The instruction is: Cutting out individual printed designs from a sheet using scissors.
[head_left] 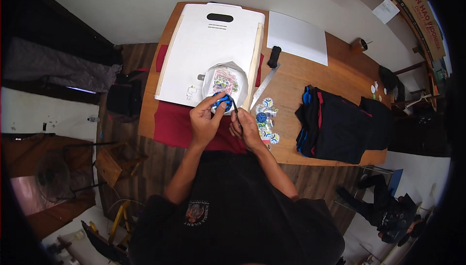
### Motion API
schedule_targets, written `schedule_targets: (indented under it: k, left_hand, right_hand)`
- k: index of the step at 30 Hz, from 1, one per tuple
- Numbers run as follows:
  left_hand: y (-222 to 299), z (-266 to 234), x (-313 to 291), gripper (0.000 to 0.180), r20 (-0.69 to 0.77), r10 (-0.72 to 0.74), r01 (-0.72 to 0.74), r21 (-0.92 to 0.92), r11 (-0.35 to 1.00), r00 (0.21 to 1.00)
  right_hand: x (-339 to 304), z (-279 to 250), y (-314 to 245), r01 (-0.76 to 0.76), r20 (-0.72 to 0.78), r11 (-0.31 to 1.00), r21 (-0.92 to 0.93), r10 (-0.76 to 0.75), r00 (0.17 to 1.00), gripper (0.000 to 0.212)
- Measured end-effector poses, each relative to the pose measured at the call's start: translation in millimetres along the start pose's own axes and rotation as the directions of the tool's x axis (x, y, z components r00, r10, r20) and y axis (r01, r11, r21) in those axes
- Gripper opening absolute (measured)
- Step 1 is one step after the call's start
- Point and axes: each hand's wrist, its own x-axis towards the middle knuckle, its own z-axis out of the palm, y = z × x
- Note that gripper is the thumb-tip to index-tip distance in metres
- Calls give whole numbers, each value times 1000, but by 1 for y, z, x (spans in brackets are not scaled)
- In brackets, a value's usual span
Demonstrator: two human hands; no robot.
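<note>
My left hand (pixel 206 119) pinches a round blue-and-black patch (pixel 222 102) between thumb and fingers. Closed around a thin dark pointed tool (pixel 236 110), my right hand (pixel 248 129) is close beside the patch; the tool looks like small scissors, but my fingers cover most of it. Just beyond both hands, a round white bowl-like container (pixel 209 78) holds pale scraps and small coloured pieces. It stands on a white board (pixel 194 47) with a dark oval slot. To the right of my right hand lie several round blue, green and white patches (pixel 262 118).
Dark red cloth (pixel 177 124) lies under the board's near edge. Folded black garments (pixel 340 124) are stacked on the wooden table (pixel 296 78) at right. A metal ruler (pixel 265 86), a black bundle (pixel 274 57), a white sheet (pixel 297 37) and a brown cup (pixel 358 46) lie farther off.
</note>
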Motion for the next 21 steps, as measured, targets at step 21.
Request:
schedule_targets:
  k: [21]
  left_hand:
    - [1,1,1,30,-6,-5,5,14,1000,1000]
  right_hand:
    - [2,-1,2,25,14,1000,-9,-25,1000,39]
